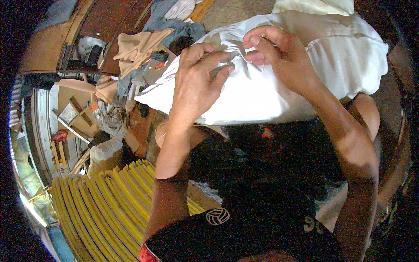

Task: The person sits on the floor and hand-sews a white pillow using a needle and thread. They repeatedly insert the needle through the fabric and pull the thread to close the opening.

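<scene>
A large, stuffed white cloth cushion point(270, 96) lies across my lap. My left hand point(196, 74) rests on its near-left part, with the fingers bent and closed on a gathered fold of the white cloth. Just right of that fold, my right hand point(279, 54) is raised slightly over the cushion, thumb and forefinger pinched together. A thin pale thread point(263, 65) hangs by its fingers. Whether a needle is in the pinch is too small to see.
Yellow ridged slats point(104, 209) stand at the lower left. Beyond them lie wood offcuts and a pale sack-like bundle point(104, 155). Tan cloth point(139, 48) and grey-blue cloth point(174, 30) are heaped at the far left. Another white cushion point(314, 6) sits at the far edge.
</scene>
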Action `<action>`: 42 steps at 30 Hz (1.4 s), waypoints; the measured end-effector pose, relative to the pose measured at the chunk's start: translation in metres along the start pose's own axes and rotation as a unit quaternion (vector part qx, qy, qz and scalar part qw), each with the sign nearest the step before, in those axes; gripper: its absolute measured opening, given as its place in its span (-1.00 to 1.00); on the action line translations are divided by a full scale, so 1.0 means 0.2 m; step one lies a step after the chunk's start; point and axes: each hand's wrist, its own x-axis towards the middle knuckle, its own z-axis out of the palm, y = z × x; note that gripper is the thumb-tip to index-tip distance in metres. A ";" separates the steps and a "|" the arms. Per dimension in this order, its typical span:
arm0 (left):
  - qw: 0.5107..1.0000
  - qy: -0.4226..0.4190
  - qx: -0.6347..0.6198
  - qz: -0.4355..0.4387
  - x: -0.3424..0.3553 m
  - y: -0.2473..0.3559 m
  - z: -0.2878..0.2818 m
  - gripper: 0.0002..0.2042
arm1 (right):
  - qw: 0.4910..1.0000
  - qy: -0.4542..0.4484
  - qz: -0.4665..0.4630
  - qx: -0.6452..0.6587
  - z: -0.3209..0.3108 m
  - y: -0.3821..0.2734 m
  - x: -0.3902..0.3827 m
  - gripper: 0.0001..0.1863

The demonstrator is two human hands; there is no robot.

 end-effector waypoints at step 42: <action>0.996 -0.042 -0.038 -0.068 -0.01 0.01 -0.06 -0.88 | 0.992 0.024 -0.102 -0.077 0.05 0.06 0.01 -0.70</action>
